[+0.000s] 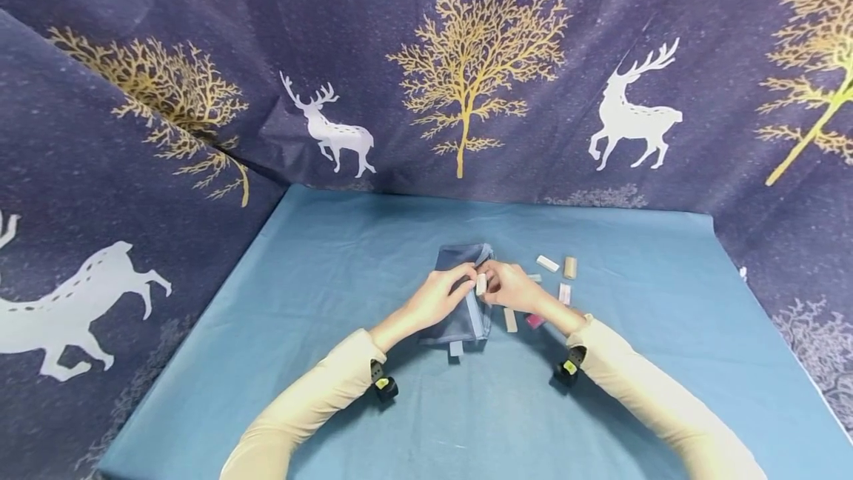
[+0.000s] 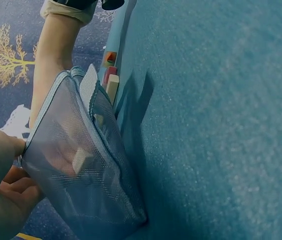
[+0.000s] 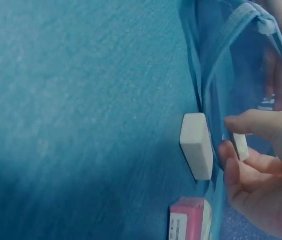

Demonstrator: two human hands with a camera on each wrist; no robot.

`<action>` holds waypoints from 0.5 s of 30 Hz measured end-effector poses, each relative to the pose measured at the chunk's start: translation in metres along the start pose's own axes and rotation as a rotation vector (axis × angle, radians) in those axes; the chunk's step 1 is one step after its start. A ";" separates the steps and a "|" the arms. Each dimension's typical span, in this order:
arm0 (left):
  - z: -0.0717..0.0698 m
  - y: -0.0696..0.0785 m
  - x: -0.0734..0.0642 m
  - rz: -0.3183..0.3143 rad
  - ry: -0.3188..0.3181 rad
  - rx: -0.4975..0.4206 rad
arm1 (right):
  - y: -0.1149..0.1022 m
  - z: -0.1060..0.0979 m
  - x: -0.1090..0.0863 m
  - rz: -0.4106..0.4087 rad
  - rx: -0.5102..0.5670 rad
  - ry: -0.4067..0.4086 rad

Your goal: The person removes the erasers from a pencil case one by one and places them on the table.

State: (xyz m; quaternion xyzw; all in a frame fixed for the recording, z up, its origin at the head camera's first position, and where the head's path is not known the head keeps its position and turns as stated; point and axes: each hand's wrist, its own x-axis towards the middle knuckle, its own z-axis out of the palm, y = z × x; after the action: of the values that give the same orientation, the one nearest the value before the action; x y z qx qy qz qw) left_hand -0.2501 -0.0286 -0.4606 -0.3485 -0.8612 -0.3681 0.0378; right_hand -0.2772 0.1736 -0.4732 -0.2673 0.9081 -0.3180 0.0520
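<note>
A blue mesh zip pouch stands on the blue cloth with its opening spread apart. My left hand pinches the pouch's upper edge between thumb and fingers, as the left wrist view also shows on the mesh. My right hand pinches a small white eraser between thumb and fingers at the pouch's mouth. Through the mesh in the left wrist view, a pale block shows near the right hand's fingers. Just outside the pouch lies a cream eraser, with a pink-sleeved eraser beside it.
Right of the pouch, a white eraser, a tan one and a white-and-pink one lie loose. A pale tab sticks out at the pouch's near end. Behind the table hangs a dark patterned curtain.
</note>
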 end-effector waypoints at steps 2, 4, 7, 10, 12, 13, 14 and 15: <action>0.000 0.000 0.000 0.001 -0.001 0.008 | 0.002 0.000 -0.001 -0.009 0.003 0.012; 0.001 -0.001 0.000 0.005 -0.002 0.018 | 0.004 0.000 -0.002 -0.022 0.000 0.018; 0.002 -0.001 0.000 0.012 0.000 0.023 | 0.005 -0.001 -0.004 -0.027 0.005 0.020; 0.002 -0.001 -0.001 0.018 0.015 0.004 | 0.005 -0.002 -0.005 -0.031 0.012 0.026; 0.002 -0.001 0.000 0.021 0.025 -0.011 | 0.005 -0.004 -0.006 -0.026 0.018 0.032; 0.002 -0.001 0.000 0.019 0.027 -0.016 | 0.006 -0.004 -0.006 -0.024 0.020 0.034; 0.001 -0.001 0.000 0.018 0.029 -0.020 | 0.007 -0.005 -0.006 -0.023 0.022 0.035; 0.001 -0.001 0.000 0.016 0.028 -0.020 | 0.008 -0.006 -0.007 -0.026 0.025 0.036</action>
State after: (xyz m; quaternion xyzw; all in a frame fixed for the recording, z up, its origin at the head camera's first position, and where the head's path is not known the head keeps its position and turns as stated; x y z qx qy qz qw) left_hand -0.2505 -0.0283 -0.4622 -0.3506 -0.8540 -0.3811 0.0494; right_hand -0.2765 0.1854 -0.4742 -0.2727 0.9014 -0.3346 0.0350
